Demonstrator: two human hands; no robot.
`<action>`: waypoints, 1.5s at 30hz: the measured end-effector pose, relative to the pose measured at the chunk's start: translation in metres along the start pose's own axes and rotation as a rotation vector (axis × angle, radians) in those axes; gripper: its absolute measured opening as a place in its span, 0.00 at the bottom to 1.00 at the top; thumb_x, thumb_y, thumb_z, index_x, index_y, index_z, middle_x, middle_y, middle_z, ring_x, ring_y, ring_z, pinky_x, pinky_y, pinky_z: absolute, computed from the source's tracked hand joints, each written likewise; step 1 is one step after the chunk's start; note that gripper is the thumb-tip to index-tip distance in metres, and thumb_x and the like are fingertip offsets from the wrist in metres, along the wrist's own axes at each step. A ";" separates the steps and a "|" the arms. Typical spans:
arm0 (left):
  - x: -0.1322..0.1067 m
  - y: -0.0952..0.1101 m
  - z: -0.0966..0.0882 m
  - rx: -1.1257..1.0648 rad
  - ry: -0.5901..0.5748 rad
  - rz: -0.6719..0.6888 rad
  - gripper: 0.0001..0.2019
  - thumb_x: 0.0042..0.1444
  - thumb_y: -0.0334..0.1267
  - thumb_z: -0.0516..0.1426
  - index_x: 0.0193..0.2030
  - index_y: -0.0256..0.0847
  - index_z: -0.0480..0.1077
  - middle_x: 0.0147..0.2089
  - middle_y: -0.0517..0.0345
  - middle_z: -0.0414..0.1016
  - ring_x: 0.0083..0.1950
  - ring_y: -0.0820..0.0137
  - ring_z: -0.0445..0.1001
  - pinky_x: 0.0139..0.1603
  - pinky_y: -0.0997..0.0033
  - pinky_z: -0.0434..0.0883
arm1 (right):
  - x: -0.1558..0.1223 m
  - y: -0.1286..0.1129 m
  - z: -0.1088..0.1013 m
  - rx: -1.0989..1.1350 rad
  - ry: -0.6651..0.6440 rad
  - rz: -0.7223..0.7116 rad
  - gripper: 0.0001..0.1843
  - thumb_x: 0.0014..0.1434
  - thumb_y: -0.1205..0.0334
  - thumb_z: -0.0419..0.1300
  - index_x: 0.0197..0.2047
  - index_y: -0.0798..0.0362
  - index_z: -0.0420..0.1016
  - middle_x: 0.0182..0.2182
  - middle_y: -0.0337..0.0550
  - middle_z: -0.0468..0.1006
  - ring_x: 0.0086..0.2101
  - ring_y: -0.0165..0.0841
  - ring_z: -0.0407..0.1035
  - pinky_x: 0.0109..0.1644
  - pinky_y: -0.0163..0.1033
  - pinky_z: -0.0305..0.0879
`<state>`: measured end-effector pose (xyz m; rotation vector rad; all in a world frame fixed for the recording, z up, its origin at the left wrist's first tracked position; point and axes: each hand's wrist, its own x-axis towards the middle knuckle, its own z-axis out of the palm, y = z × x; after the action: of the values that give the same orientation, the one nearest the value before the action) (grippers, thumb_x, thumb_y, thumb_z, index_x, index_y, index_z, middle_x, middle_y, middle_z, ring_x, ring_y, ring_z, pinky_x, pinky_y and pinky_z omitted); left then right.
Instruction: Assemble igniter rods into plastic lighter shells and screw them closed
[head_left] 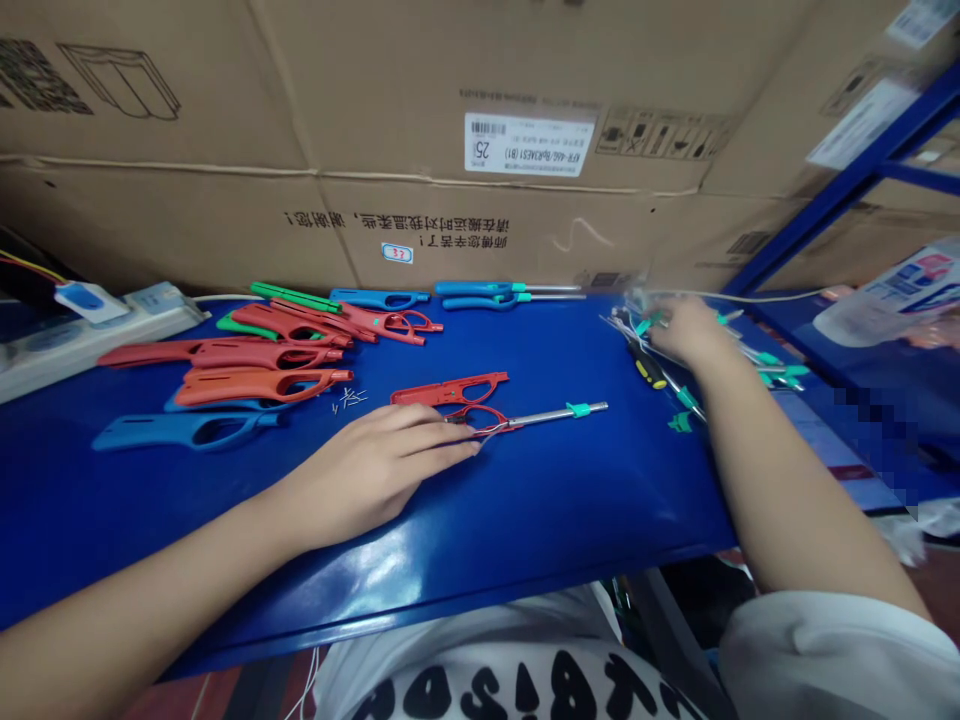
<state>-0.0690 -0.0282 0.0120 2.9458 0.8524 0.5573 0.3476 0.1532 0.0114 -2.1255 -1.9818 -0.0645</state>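
Observation:
My left hand [397, 455] is over the handle of a red gas lighter [491, 418], holding it against the table, with most of the handle hidden below the fingers. From its front sticks a metal tube [551, 413] with a green clip [579, 409]. Just behind lies a separate red lighter shell half [450, 388]. At the right, my right hand [679, 328] is in a pile of metal tubes with green clips [769, 368]; its fingers are blurred and partly hidden. A black and yellow screwdriver [646, 366] lies beside that hand.
Red, orange, green and blue lighter shells [262, 355] lie at the left, near small metal pins [350, 399]. Blue lighters with tubes [480, 295] lie along the cardboard wall [420, 120]. A power strip [97, 335] sits far left. A blue metal frame [840, 200] rises at the right.

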 end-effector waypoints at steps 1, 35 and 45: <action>0.000 0.000 0.000 -0.014 -0.012 0.021 0.22 0.65 0.26 0.50 0.64 0.44 0.69 0.59 0.52 0.77 0.60 0.61 0.73 0.60 0.57 0.72 | -0.001 -0.001 0.000 0.005 0.005 0.003 0.17 0.51 0.71 0.59 0.44 0.53 0.79 0.48 0.55 0.74 0.44 0.44 0.72 0.49 0.50 0.69; 0.006 -0.005 0.004 -0.046 0.001 -0.292 0.14 0.70 0.39 0.53 0.59 0.45 0.69 0.56 0.55 0.77 0.54 0.62 0.72 0.54 0.60 0.67 | -0.075 -0.097 -0.014 0.340 -0.459 -0.892 0.11 0.66 0.58 0.58 0.48 0.51 0.76 0.47 0.49 0.71 0.41 0.37 0.70 0.48 0.45 0.67; 0.002 -0.007 0.011 -0.105 0.047 -0.265 0.14 0.69 0.39 0.56 0.58 0.42 0.70 0.53 0.51 0.78 0.53 0.63 0.74 0.54 0.60 0.70 | -0.071 -0.093 -0.013 0.356 -0.500 -0.846 0.09 0.66 0.57 0.57 0.42 0.53 0.75 0.42 0.46 0.72 0.34 0.33 0.67 0.38 0.39 0.63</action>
<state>-0.0672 -0.0203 0.0010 2.6762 1.1570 0.6341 0.2510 0.0866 0.0235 -1.0356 -2.7691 0.6741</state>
